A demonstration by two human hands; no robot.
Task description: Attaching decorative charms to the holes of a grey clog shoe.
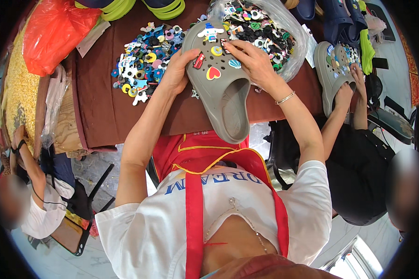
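A grey clog (205, 88) is raised over the brown-covered table, its opening towards me. My left hand (174, 72) grips its left side, the thumb lying on the upper. My right hand (256, 65) holds the opposite side, with fingertips pressed on a small dark charm (224, 44). Several other charms sit on the upper: a white figure with blue (210, 32), a yellow ring (216, 51), a red charm (199, 61), a blue shell (234, 63) and a red heart (213, 73). What the fingers do underneath the clog is hidden.
Loose charms (139, 69) lie heaped left of the clog; more fill a clear plastic bag (265, 37) behind it. At right, a co-worker's hands (344, 95) hold another grey clog (328, 69). A red plastic bag (56, 35) stands far left, near another person's hand (18, 137).
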